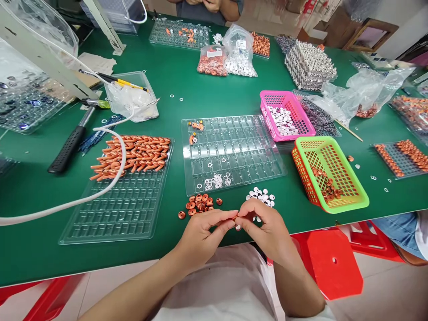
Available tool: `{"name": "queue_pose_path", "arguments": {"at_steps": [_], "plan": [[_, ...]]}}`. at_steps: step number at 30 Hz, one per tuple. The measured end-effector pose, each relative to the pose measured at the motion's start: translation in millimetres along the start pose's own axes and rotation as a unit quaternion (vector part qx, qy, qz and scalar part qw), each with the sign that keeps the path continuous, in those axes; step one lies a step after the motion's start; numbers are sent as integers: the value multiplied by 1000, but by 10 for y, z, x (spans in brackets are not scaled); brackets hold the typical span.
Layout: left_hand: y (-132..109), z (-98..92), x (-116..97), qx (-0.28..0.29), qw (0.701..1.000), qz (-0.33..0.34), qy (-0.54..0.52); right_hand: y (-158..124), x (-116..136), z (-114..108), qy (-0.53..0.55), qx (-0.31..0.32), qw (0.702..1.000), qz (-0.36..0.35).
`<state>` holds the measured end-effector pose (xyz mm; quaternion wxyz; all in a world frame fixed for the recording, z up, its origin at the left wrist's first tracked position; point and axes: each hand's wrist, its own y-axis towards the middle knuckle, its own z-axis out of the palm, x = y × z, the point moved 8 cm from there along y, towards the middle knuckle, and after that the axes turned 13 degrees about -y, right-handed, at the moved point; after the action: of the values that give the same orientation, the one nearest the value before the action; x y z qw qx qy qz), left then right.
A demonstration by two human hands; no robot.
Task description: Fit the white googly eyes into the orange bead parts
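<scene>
My left hand (203, 232) and my right hand (264, 229) meet at the table's front edge, thumbs and forefingers pinched together. Between their fingertips is a small orange-brown part, mostly hidden, with a white disc (238, 227) just below it. Round copper-coloured pieces (199, 203) lie just beyond my left hand, and white discs (261, 195) lie beyond my right hand. Behind them a clear tray (234, 151) holds a few orange pieces (196, 126) at its upper left and white rings (217, 180) near its front edge.
At left, a clear tray (113, 218) bears orange tubes (133, 154), crossed by a white hose (122, 165); a hammer (72, 145) lies beyond. Pink (292, 104) and green (354, 191) baskets stand at right. Bags (239, 51) lie farther back, near another person (207, 6).
</scene>
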<state>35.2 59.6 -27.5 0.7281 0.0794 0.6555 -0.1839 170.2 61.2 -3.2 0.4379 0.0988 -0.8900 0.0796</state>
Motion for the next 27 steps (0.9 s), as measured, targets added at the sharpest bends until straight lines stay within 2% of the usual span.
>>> {"name": "queue_pose_path", "arguments": {"at_steps": [3, 5, 11, 14, 17, 22, 27], "plan": [[-13, 22, -5, 14, 1000, -6, 0, 22, 5, 5, 1, 29, 1000, 9], [-24, 20, 9, 6, 1000, -16, -21, 21, 37, 0, -17, 19, 1000, -5], [-17, -3, 89, -53, 977, -85, -189, -38, 107, 53, -35, -44, 997, -47], [-8, -47, 112, -92, 965, -102, -225, -58, 97, 87, -9, -55, 997, -51], [-13, -96, 118, -120, 965, -87, -215, -68, 64, 104, 4, -69, 997, -37], [-33, -105, 104, -125, 978, -46, -161, -73, 49, 149, -13, -94, 995, -12], [-65, -136, 3, -129, 990, 21, -46, -87, 89, 156, -55, -141, 988, -25]]}}
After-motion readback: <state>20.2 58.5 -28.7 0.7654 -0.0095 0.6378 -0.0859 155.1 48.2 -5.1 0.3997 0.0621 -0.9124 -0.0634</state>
